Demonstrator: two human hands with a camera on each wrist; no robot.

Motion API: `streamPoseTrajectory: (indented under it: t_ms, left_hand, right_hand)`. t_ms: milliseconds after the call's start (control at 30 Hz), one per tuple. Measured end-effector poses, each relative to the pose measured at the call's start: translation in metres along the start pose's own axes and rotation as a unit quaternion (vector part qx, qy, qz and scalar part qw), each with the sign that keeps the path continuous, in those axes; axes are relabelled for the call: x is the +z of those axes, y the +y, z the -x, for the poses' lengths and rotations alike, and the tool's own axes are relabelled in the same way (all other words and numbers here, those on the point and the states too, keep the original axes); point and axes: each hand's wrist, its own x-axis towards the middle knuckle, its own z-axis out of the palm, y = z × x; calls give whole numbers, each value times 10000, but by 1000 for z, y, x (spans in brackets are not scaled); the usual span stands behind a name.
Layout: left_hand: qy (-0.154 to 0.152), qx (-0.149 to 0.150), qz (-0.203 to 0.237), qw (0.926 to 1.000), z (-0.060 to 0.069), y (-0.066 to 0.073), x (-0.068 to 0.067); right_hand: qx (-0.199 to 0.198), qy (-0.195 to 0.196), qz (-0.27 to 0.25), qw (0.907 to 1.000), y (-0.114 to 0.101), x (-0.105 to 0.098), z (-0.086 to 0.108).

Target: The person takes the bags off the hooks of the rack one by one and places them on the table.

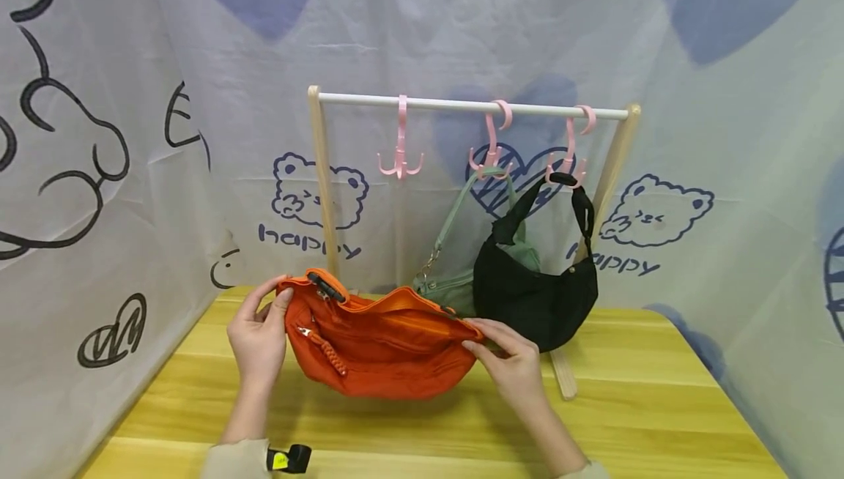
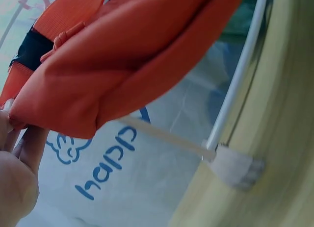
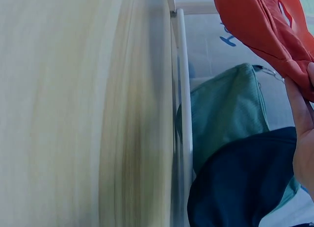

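Observation:
An orange-red bag (image 1: 389, 362) is held up above the table in the head view, its zip pull with a braided cord hanging at the left. My left hand (image 1: 260, 332) pinches its upper left corner, beside a black buckle (image 1: 327, 287). The upper right corner is pinched by my right hand (image 1: 517, 369). In the left wrist view the bag (image 2: 113, 65) spans the top, with the left hand (image 2: 17, 178) at its end. The right wrist view has the right hand (image 3: 304, 148) gripping the bag's end (image 3: 274, 31).
Behind stands a rack with a white bar (image 1: 448, 105) and wooden posts. Pink hooks hang from it: the left one (image 1: 401, 149) bare, the others bearing a green bag (image 1: 455, 292) and a black bag (image 1: 534, 303). A rack foot (image 1: 563, 375) lies on the wooden table (image 1: 633, 406).

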Motion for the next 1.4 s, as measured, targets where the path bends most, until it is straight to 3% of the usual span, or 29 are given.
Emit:
streamPoseTrajectory:
  t_ms: [300,533,667,900,1167,1400]
  left_hand:
    - [-496,-312,-555,9967,-8,-4,-28]
    - [-552,-340,-842,9943,-16,-6,-49]
    - [-564,-460,-916,9931,-24,-7,-59]
    - [-748,-418,-1449,9857,-39,-8,-83]
    - [-1203,-378,-1985,9720,-63,-12,-115]
    - [-1312,-360,-2419,9607,-79,-19,-137]
  right_hand:
    - [335,30,-40,9994,-4,18,3]
    - [317,-19,-395,9987,-1,38,0]
    - [506,46,-539,9973,-2,51,-2]
    - [1367,101,-1018,9853,-7,79,-4]
    - [1914,-23,-1153,9747,-8,113,-6]
    - [2496,-114,-1285,9597,-10,140,-7]
